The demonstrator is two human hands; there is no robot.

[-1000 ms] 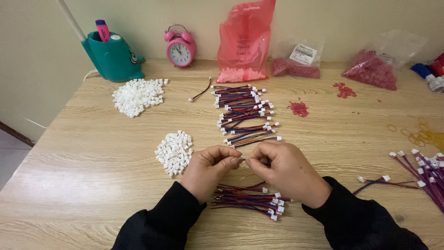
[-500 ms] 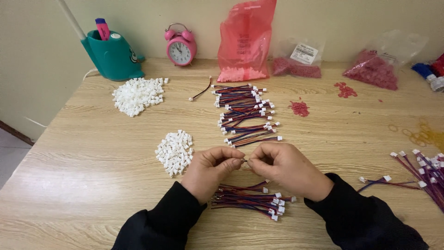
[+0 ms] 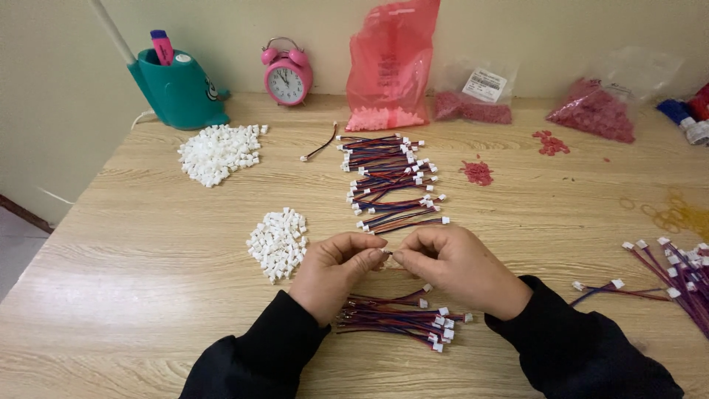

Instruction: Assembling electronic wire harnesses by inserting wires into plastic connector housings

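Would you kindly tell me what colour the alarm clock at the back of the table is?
Pink, with a white dial; the alarm clock shows in the head view.

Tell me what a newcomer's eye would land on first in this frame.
Probably the two hands meeting at the table's near centre: the left hand and right hand pinch something tiny between their fingertips, too small to identify. Just below them lies a bundle of red and blue wires with white connectors. At the back, the pink alarm clock and the tall pink plastic bag stand out against the pale wall.
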